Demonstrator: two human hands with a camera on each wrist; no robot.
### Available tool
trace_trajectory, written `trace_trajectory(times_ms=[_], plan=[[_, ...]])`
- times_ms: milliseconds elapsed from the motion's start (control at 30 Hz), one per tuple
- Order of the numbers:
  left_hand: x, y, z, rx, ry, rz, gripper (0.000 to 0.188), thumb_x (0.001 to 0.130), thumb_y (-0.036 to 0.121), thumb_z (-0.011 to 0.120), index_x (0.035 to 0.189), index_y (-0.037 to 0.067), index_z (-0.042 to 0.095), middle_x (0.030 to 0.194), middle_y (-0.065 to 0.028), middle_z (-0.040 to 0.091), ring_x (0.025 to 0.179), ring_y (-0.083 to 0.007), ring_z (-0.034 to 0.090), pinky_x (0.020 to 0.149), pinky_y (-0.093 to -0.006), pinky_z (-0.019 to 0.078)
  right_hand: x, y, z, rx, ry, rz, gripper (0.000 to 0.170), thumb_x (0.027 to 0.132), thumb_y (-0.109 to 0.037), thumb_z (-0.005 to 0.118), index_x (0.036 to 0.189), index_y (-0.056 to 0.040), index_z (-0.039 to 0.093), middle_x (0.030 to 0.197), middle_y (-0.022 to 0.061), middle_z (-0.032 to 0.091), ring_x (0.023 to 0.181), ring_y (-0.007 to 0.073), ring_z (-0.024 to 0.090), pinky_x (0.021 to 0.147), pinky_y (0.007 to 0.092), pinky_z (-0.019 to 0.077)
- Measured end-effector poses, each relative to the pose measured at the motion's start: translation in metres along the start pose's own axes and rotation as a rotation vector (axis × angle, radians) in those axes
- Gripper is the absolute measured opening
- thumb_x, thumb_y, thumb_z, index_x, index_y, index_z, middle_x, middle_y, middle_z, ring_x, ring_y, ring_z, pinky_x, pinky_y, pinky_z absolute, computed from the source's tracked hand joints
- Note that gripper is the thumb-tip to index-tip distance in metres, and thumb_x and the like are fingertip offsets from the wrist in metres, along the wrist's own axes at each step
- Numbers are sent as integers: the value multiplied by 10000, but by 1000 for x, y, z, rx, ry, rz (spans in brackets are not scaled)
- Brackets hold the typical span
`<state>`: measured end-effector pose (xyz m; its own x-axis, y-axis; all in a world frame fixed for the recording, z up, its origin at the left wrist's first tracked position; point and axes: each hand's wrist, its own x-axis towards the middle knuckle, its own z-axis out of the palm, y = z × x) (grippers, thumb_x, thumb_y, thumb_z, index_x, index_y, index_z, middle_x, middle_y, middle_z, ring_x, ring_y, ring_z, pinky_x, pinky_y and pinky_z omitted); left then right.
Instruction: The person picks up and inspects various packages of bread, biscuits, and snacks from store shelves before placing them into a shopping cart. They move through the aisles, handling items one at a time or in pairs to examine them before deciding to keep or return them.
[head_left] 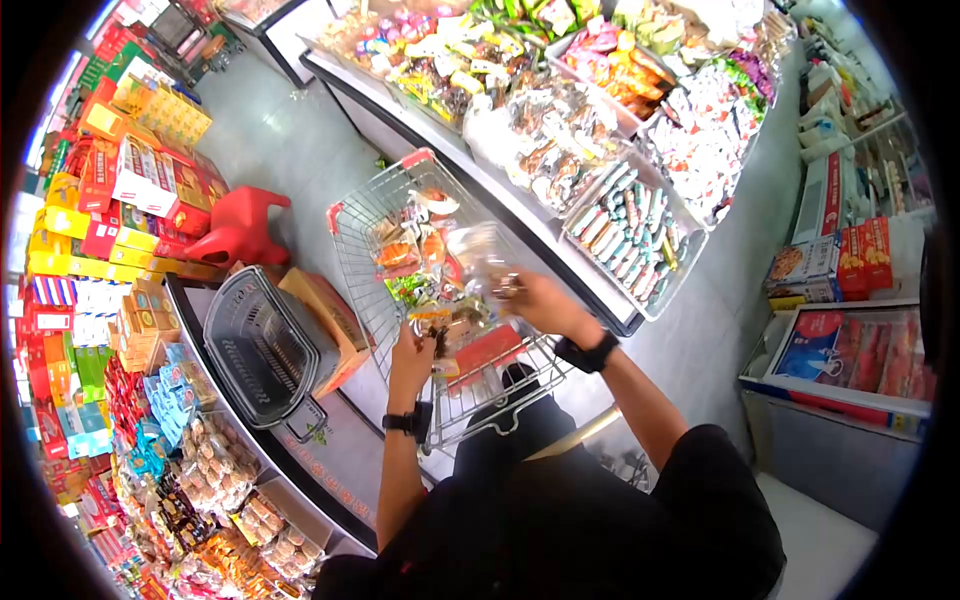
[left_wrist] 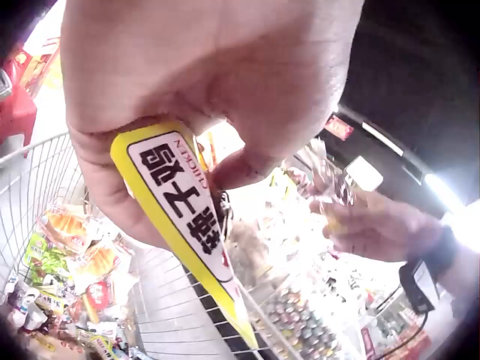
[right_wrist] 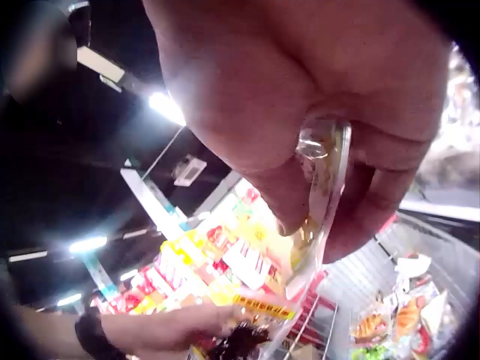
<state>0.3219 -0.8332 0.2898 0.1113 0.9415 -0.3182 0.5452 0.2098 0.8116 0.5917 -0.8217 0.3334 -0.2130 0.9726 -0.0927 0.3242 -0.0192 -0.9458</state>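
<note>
Over a wire shopping cart (head_left: 352, 270), my left hand (head_left: 406, 362) pinches a snack packet (left_wrist: 180, 196) with a yellow edge and the printed word CHICKEN. Dark food shows through its clear part (right_wrist: 241, 341) in the right wrist view. My right hand (head_left: 545, 305) grips a clear plastic package (right_wrist: 327, 199) between thumb and fingers; its contents are blurred. Inside the cart lie wrapped bread packs (head_left: 397, 254), a green packet (head_left: 406, 289) and a flat red box (head_left: 488, 350).
Right of the cart stands a display with bins of wrapped snacks (head_left: 625, 225). A grey basket (head_left: 262, 345) sits at the left beside a cardboard box (head_left: 325, 315). Behind it is a red stool (head_left: 245, 225). A freezer (head_left: 850, 355) stands at the far right.
</note>
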Motion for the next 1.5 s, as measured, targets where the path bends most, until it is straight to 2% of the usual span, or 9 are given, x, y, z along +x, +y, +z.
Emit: trace_trajectory(times_ms=[67, 367, 467, 633, 667, 700, 767, 1233, 1500], plan=[[-24, 14, -13, -41, 98, 6, 319, 857, 129, 550, 1103, -54, 462, 826, -179, 636, 753, -247, 627, 672, -350, 496, -23, -2, -28, 42, 102, -58, 444, 805, -12, 657, 1214, -46, 490, 991, 122, 637, 905, 200, 638, 756, 337, 519], [16, 30, -48, -182, 161, 121, 255, 893, 164, 538, 1092, 12, 491, 823, -116, 612, 700, -187, 598, 623, -331, 481, -4, -33, -134, 207, 344, 87, 615, 900, -232, 644, 1346, 74, 352, 1106, 118, 606, 915, 151, 629, 719, 271, 519], [33, 77, -63, -835, -73, -137, 256, 911, 171, 558, 1141, 65, 524, 890, -37, 629, 729, -117, 605, 623, -266, 500, 33, -33, -147, 231, 496, 134, 528, 920, -317, 604, 1227, 90, 466, 1055, 103, 621, 873, 133, 629, 694, 258, 511], [124, 108, -86, -791, -149, -18, 318, 909, 169, 594, 1201, 69, 518, 1023, -37, 610, 893, -109, 600, 743, -268, 512, 134, 78, -186, 110, 643, 256, 521, 875, -255, 664, 1255, 51, 482, 1021, 88, 632, 888, 141, 594, 628, 265, 506], [143, 112, -89, -771, -173, -38, 335, 904, 162, 608, 1209, 60, 515, 1060, -46, 592, 952, -117, 584, 779, -273, 499, 147, 105, -202, -126, 577, 294, 572, 842, -252, 694, 1267, 60, 471, 1083, 141, 628, 919, 200, 611, 692, 295, 522], [158, 122, -90, -762, -172, -53, 335, 904, 162, 608, 1209, 60, 515, 1060, -46, 592, 952, -117, 584, 779, -273, 499, 150, 115, -201, -374, 650, 203, 637, 784, -239, 724, 1265, 80, 453, 1128, 277, 578, 949, 436, 599, 839, 403, 489], [183, 144, -87, -747, -182, -20, 357, 907, 118, 596, 1241, 37, 496, 1102, -52, 602, 982, -134, 606, 813, -297, 515, 141, 102, -182, -648, 818, 110, 686, 776, -192, 711, 1336, 32, 385, 1228, 263, 503, 1068, 446, 529, 905, 434, 458], [397, 162, 11, -694, -57, 60, 621, 864, 295, 667, 1334, 20, 368, 1208, -138, 544, 1067, -181, 535, 917, -329, 429, 138, 5, -164, -491, 638, 68, 388, 832, 0, 609, 1199, 36, 490, 1161, 220, 565, 1074, 388, 553, 914, 405, 456], [285, 51, -44, -546, -78, -279, 300, 901, 223, 577, 1158, 69, 561, 1088, -46, 607, 1031, -166, 605, 837, -312, 469, 167, -32, -117, -127, 265, 5, 211, 876, 8, 580, 1087, 4, 580, 919, 138, 684, 859, 203, 683, 770, 291, 518]])
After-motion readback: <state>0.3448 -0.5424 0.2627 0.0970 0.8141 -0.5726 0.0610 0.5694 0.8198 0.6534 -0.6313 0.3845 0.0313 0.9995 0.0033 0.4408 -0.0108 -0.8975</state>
